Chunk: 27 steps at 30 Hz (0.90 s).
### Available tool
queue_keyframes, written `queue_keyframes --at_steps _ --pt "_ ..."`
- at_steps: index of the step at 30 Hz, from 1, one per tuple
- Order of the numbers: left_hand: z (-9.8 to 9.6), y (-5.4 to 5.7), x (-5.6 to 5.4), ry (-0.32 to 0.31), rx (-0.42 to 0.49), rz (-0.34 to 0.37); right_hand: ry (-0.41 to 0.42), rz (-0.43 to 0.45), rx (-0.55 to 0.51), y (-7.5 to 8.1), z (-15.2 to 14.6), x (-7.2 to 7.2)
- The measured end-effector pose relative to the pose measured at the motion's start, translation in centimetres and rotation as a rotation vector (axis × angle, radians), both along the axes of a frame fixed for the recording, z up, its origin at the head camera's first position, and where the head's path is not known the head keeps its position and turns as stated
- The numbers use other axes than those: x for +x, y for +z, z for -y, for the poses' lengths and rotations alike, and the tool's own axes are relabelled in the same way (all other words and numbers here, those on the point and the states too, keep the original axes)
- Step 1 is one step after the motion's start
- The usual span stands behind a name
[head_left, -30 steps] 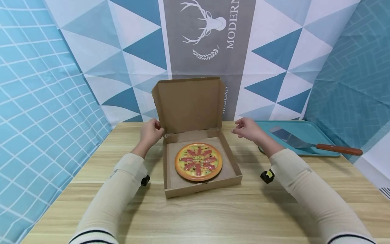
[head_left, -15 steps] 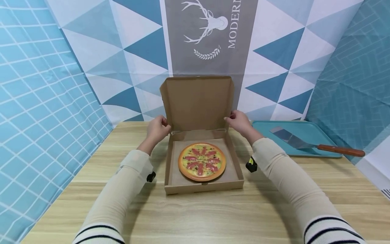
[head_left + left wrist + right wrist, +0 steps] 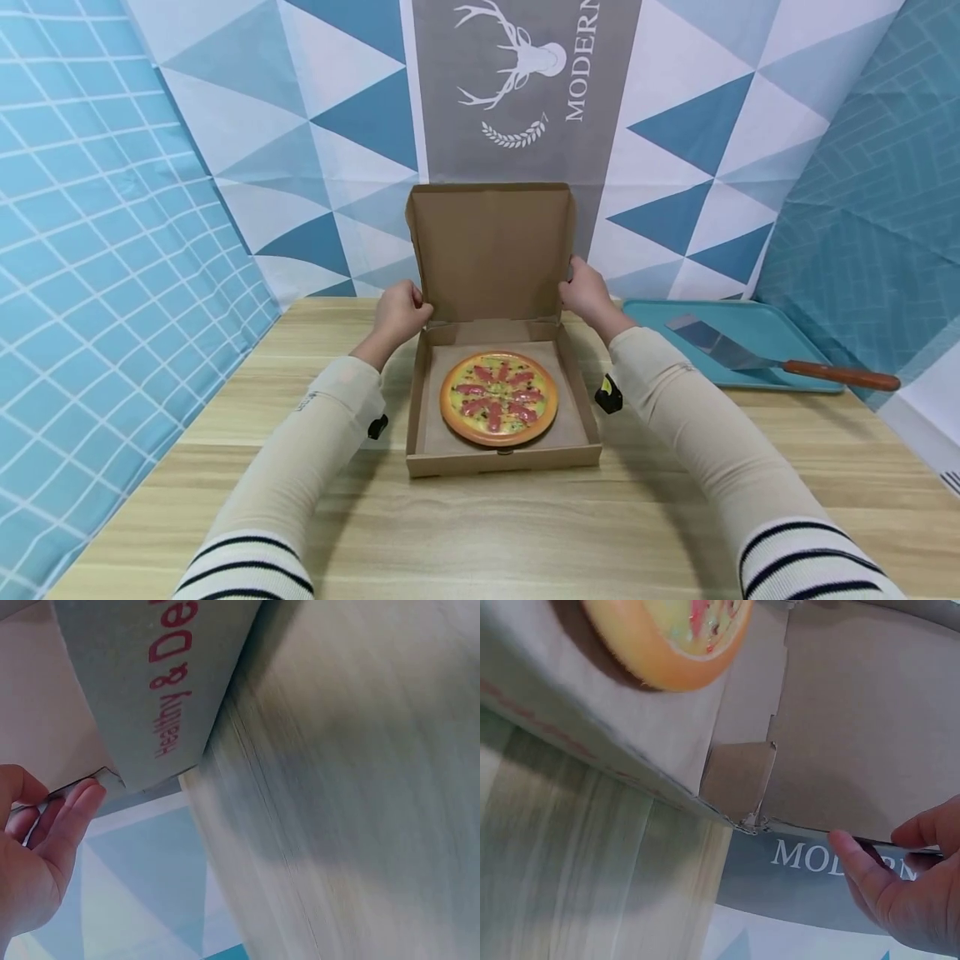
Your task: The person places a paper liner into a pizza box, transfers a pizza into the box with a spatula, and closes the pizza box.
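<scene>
An open cardboard pizza box (image 3: 504, 459) stands on the table, its lid (image 3: 491, 250) raised upright at the back. Inside lies a round pizza (image 3: 498, 398) with an orange-brown crust and red toppings. My left hand (image 3: 399, 315) pinches the lid's left edge low down, close to the hinge; in the left wrist view, the thumb and fingers (image 3: 71, 814) lie on either side of that edge. On the opposite side, my right hand (image 3: 587, 292) grips the lid's right edge a little higher. The right wrist view shows its fingers (image 3: 862, 866) and thumb at the cardboard edge.
To the right is a teal tray (image 3: 795, 333), with a pizza server (image 3: 723, 346) lying across it, its wooden handle (image 3: 840, 374) reaching past the rim. A patterned backdrop (image 3: 675, 167) rises close behind the lid. Wooden tabletop (image 3: 480, 542) surrounds the box.
The right hand has moved left to the lid's right edge and now holds it. The left hand has shifted slightly right. The box has turned a little, squarer to the table, and moved slightly right.
</scene>
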State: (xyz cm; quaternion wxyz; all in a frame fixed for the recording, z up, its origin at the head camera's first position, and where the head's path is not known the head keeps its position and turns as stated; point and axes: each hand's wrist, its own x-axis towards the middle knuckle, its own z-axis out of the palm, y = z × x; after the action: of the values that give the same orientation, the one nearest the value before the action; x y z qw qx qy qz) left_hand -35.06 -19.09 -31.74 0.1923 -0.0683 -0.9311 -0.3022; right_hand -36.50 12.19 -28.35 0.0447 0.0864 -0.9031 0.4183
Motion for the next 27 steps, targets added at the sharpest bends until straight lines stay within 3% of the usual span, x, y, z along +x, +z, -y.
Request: queue_keyframes --at_steps 7,12,19,27 --pt "-0.6 0.4 -0.7 0.035 0.032 0.016 -0.009 0.007 0.020 0.4 -0.2 -0.8" --pt "-1.1 1.0 -1.8 0.046 0.096 -0.008 0.017 0.002 -0.052 0.7 -0.5 -1.6" --pt "-0.9 1.7 -2.7 0.038 0.070 -0.016 0.015 0.020 -0.082 1.6 -0.2 -2.0" --pt "-0.9 0.8 -2.9 0.005 0.113 0.037 0.020 0.016 -0.162 0.2 -0.1 -2.4"
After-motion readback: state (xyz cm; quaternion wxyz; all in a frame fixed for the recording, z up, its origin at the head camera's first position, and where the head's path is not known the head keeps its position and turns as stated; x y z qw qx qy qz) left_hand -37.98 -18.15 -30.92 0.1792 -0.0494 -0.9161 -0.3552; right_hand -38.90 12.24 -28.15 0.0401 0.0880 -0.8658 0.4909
